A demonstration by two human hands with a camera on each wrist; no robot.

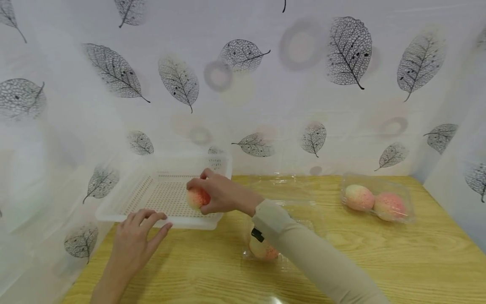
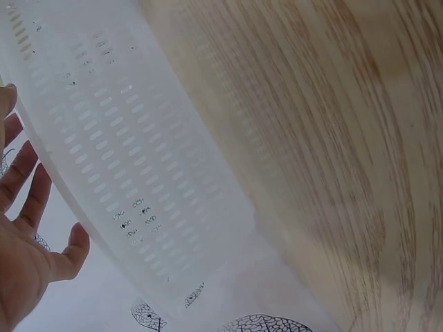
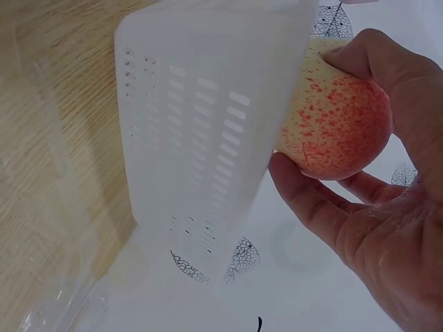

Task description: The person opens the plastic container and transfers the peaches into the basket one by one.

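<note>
Of the two hands I watch, the right hand (image 1: pixel 222 192) curls its thumb and fingers around a red-speckled fruit (image 1: pixel 196 199), at the right side of the white basket (image 1: pixel 190 223); I can't tell whether the fruit touches the basket floor. The left hand (image 1: pixel 136 236) holds nothing, its fingers loosely spread at the near rim. Under the right sleeve (image 1: pixel 319 257), I see another fruit (image 1: pixel 262 249) on the tabletop (image 1: pixel 182 266).
</note>
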